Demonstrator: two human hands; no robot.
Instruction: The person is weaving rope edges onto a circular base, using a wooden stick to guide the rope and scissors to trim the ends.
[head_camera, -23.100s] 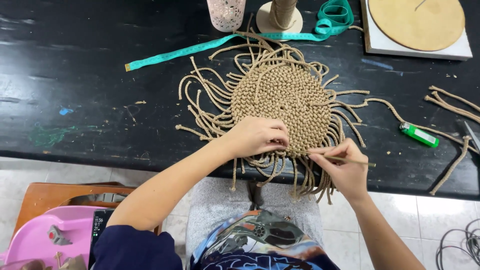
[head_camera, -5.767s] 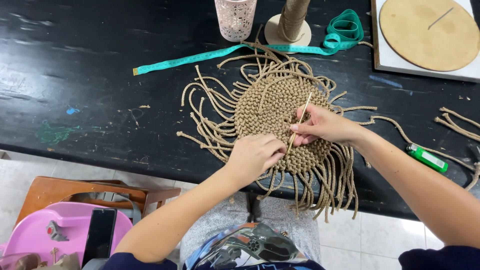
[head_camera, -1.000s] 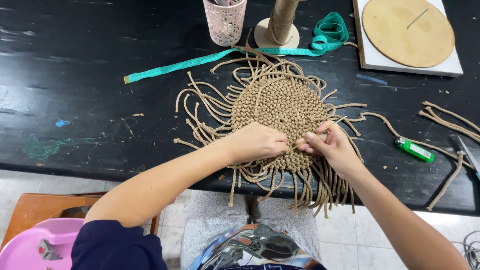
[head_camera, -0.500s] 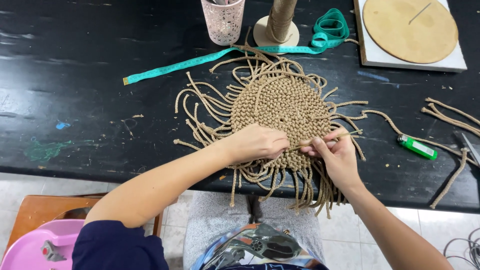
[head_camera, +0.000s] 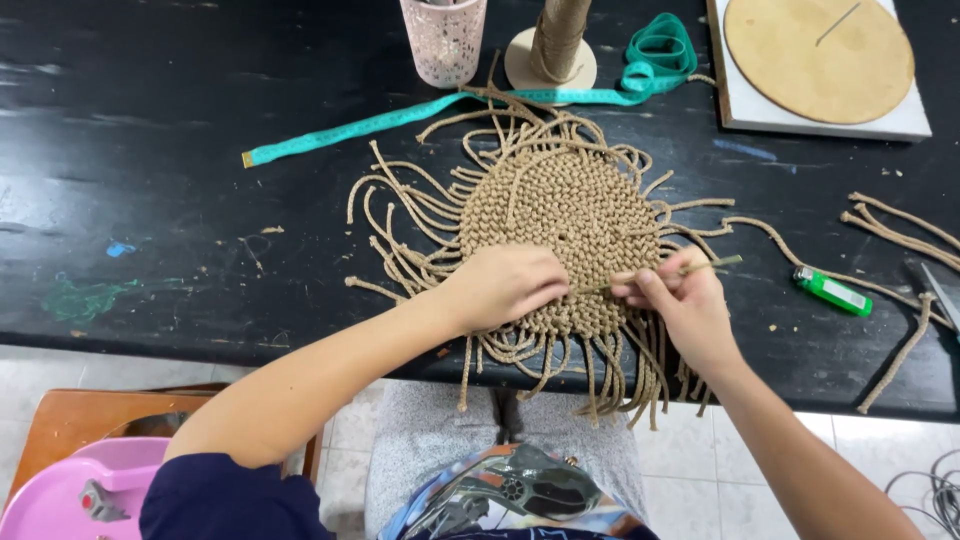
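packages: none | labels: none | signs: none | screens: none in view

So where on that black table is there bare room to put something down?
The widest bare stretch is the table's left part, bordered by the teal measuring tape and the woven cord mat. A smaller gap lies between mat and round wooden board. Around both hands it is crowded.

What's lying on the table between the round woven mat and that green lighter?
In the head view, loose cord ends from the woven mat trail across the black table toward the green lighter; otherwise bare tabletop.
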